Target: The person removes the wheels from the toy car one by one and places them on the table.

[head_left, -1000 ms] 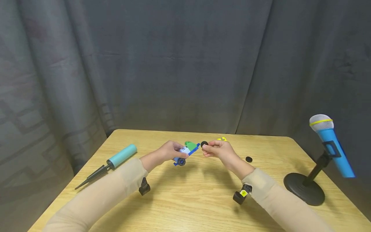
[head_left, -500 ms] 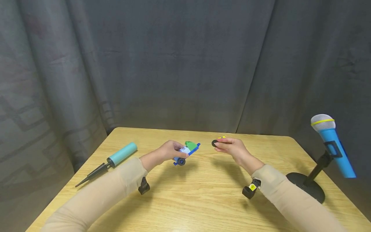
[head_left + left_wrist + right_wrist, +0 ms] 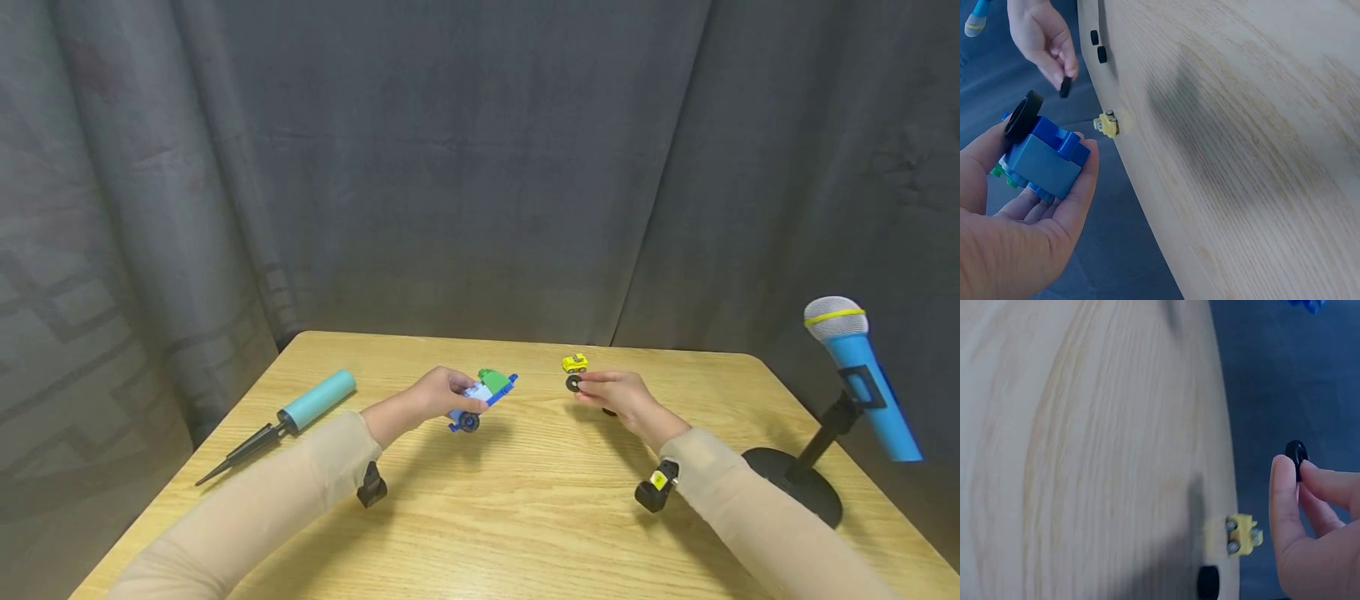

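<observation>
My left hand (image 3: pixel 431 398) grips a toy car of building blocks (image 3: pixel 498 383), blue and white with a green piece on top. One black wheel (image 3: pixel 469 422) shows on the car's near end; in the left wrist view its blue underside (image 3: pixel 1044 164) faces the camera. Off to the right, apart from the car, my right hand (image 3: pixel 624 402) pinches a loose black wheel (image 3: pixel 1292 451) between thumb and fingers, above the table. Just behind that wheel stands a small yellow toy car (image 3: pixel 574 363). Two more black wheels (image 3: pixel 1102 54) lie on the table, mostly hidden by my right hand in the head view.
On the left lies a turquoise hand pump (image 3: pixel 318 400) with a black nozzle. A blue toy microphone (image 3: pixel 870 383) leans on a black round-based stand (image 3: pixel 798 479) at the right. Grey curtains (image 3: pixel 450 167) hang behind the wooden table (image 3: pixel 487 517).
My right hand has moved right, away from the block car, still pinching the wheel, and dipped slightly. The yellow car has come into full view. My left hand stays nearly still.
</observation>
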`<act>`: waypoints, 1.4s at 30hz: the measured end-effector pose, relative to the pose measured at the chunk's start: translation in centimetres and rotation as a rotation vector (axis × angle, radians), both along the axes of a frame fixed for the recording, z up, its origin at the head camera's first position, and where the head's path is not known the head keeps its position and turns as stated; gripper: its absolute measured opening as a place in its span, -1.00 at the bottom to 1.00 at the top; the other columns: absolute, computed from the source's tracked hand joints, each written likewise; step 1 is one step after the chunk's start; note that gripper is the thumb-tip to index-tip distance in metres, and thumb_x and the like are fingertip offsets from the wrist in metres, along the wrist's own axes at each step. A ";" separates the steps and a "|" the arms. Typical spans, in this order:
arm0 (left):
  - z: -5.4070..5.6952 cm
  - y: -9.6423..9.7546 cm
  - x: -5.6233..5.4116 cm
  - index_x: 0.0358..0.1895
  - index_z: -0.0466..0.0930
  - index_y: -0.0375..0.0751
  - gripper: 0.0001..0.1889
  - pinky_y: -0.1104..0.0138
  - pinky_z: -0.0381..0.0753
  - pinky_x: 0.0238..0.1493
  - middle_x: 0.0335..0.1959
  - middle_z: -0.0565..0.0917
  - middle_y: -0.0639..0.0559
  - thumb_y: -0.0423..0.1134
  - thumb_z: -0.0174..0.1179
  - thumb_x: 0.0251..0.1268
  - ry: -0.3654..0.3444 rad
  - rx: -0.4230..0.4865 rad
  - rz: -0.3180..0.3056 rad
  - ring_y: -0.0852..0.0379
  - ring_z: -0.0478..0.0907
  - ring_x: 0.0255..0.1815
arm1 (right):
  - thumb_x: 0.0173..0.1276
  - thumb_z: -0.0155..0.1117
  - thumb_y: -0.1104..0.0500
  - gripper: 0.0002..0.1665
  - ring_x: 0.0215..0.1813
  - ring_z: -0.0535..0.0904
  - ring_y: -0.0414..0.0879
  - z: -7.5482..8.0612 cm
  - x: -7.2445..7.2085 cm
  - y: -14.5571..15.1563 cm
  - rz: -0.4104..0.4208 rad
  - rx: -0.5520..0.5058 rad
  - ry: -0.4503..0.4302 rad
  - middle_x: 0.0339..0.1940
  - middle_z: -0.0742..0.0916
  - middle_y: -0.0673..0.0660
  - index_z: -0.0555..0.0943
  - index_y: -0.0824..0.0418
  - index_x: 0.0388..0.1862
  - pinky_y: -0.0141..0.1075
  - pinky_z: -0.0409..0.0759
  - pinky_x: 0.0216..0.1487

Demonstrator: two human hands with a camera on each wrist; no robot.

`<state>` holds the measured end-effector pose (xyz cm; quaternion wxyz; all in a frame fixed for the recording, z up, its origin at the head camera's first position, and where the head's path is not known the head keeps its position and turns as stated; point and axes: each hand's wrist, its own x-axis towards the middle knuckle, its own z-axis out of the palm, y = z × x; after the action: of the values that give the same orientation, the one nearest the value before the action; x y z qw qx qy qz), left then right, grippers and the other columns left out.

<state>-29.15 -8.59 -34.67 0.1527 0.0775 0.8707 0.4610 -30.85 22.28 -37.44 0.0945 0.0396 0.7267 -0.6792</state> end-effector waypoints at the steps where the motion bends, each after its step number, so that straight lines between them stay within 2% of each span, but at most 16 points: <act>1: 0.0 0.0 0.0 0.20 0.53 -0.33 -0.41 0.27 0.68 -0.15 0.00 0.67 -0.16 -0.14 0.43 0.11 0.000 -0.001 0.000 0.11 0.66 -0.18 | 0.40 0.13 0.42 -0.49 -0.20 0.74 -0.15 -0.1 -0.1 0.2 -0.002 0.009 -0.009 0.16 0.56 0.52 0.33 0.61 0.28 -0.34 0.62 0.04; 5: 0.0 0.0 0.0 0.20 0.53 -0.34 -0.41 0.26 0.68 -0.16 -0.01 0.67 -0.16 -0.14 0.43 0.11 -0.002 -0.002 0.000 0.11 0.67 -0.18 | 0.38 0.15 0.42 -0.50 -0.27 0.75 -0.15 -0.8 -0.3 0.5 -0.051 0.042 -0.050 -0.09 0.70 0.34 0.35 0.64 0.23 -0.38 0.65 -0.07; 8: 0.1 0.1 0.0 0.19 0.53 -0.33 -0.41 0.27 0.68 -0.16 -0.01 0.67 -0.15 -0.14 0.43 0.11 -0.001 -0.008 0.003 0.11 0.66 -0.18 | 0.35 0.18 0.44 -0.53 -0.37 0.74 -0.18 -1.3 -0.4 0.5 -0.101 0.067 -0.072 -0.23 0.74 0.29 0.39 0.66 0.19 -0.38 0.67 -0.15; 12: 0.1 0.1 0.1 0.20 0.53 -0.33 -0.41 0.26 0.68 -0.14 0.02 0.66 -0.16 -0.13 0.43 0.11 0.004 -0.012 0.000 0.11 0.66 -0.16 | 0.31 0.21 0.46 -0.56 -0.44 0.71 -0.20 -1.7 -0.5 0.4 -0.143 0.107 -0.082 -0.26 0.74 0.32 0.44 0.67 0.13 -0.37 0.69 -0.20; 17: 0.1 0.3 0.4 0.19 0.53 -0.33 -0.41 0.24 0.67 -0.10 0.04 0.65 -0.17 -0.14 0.43 0.11 0.006 -0.012 -0.016 0.08 0.65 -0.10 | 0.30 0.22 0.46 -0.60 -0.51 0.70 -0.22 -2.3 -0.8 0.4 -0.170 0.158 -0.085 -0.33 0.73 0.26 0.48 0.65 0.08 -0.37 0.69 -0.26; 25: 0.8 0.4 1.2 0.20 0.51 -0.36 -0.37 0.27 0.66 -0.10 0.06 0.65 -0.18 -0.09 0.43 0.10 0.025 -0.024 -0.052 0.11 0.65 -0.11 | 0.27 0.26 0.42 -0.67 -0.60 0.67 -0.23 -2.8 -1.2 0.2 -0.228 0.269 -0.086 -0.47 0.72 0.18 0.56 0.59 -0.01 -0.39 0.68 -0.35; 29: 0.7 0.5 1.1 0.20 0.52 -0.34 -0.39 0.25 0.65 -0.06 0.06 0.65 -0.17 -0.10 0.43 0.11 0.019 -0.018 -0.041 0.09 0.64 -0.09 | 0.24 0.28 0.42 -0.68 -0.63 0.66 -0.23 -3.0 -1.6 0.0 -0.264 0.319 -0.085 -0.53 0.72 0.17 0.58 0.58 -0.05 -0.37 0.69 -0.37; 36: 0.4 0.6 1.1 0.20 0.53 -0.32 -0.39 0.23 0.63 -0.02 0.05 0.65 -0.15 -0.11 0.44 0.09 0.031 -0.022 -0.047 0.08 0.62 -0.05 | 0.21 0.29 0.43 -0.70 -0.66 0.64 -0.21 -2.8 -1.8 -0.3 -0.305 0.347 -0.096 -0.61 0.71 0.19 0.58 0.59 -0.09 -0.36 0.68 -0.43; 42: 0.3 0.5 1.3 0.20 0.52 -0.34 -0.38 0.22 0.63 -0.02 0.06 0.65 -0.16 -0.12 0.44 0.09 0.026 -0.013 -0.046 0.07 0.62 -0.04 | 0.20 0.29 0.44 -0.70 -0.66 0.64 -0.21 -2.7 -1.7 -0.1 -0.290 0.333 -0.097 -0.63 0.71 0.18 0.60 0.60 -0.09 -0.36 0.68 -0.42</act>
<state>-27.87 -8.09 -34.35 0.1523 0.1027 0.8735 0.4508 -32.55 22.13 -40.16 0.0226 0.1914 0.8100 -0.5538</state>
